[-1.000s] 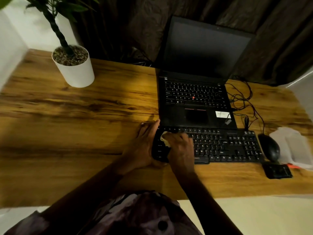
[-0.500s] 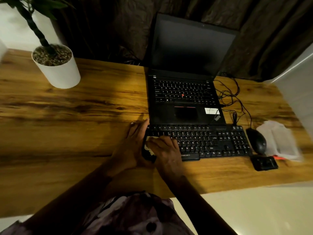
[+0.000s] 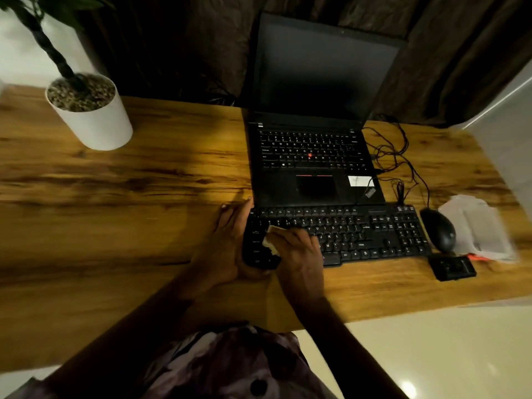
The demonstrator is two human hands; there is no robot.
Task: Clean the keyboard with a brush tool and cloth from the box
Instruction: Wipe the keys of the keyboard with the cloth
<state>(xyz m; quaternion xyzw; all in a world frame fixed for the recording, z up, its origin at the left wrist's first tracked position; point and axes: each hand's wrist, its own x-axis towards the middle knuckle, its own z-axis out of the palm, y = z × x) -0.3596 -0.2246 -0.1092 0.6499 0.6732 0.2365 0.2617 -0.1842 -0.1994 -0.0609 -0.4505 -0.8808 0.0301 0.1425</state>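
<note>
Worktop (image 3: 144,226): nothing is altered on it over the last second. Only the view is shifted a little, and the frame edges are blurred.

Laptop (image 3: 316,110): it is left open and dark at the far side, unmoved.

Keyboard (image 3: 374,234): it is kept just near of the laptop, close against its front edge. Its place on the worktop is unchanged.

Plant pot (image 3: 98,125), far left: unmoved.

Box (image 3: 480,226): it is seen at the far right, just beyond the mouse (image 3: 440,233), untouched. No brush tool can be made out. Only an orange tip is seen at the box's near edge.

Left hand (image 3: 224,249): it is laid against the keyboard's left end, fingers straight and pressed together along the edge, and the same brace is held as before. The thumb is not clearly seen.

Right hand (image 3: 302,251): the fingers are curled over the cloth (image 3: 270,240), which is pinched and pressed down on the left-end keys.

Change: half a second ago the cloth is carried out to the keyboard's left edge. Now it is brought back slightly right, so a short rubbing stroke is read.

Meaning: the wiping step is judged under way, with only the left end covered so far. The middle keys and the number pad are judged still to be wiped. Whether brushing is already done cannot be told.
</note>
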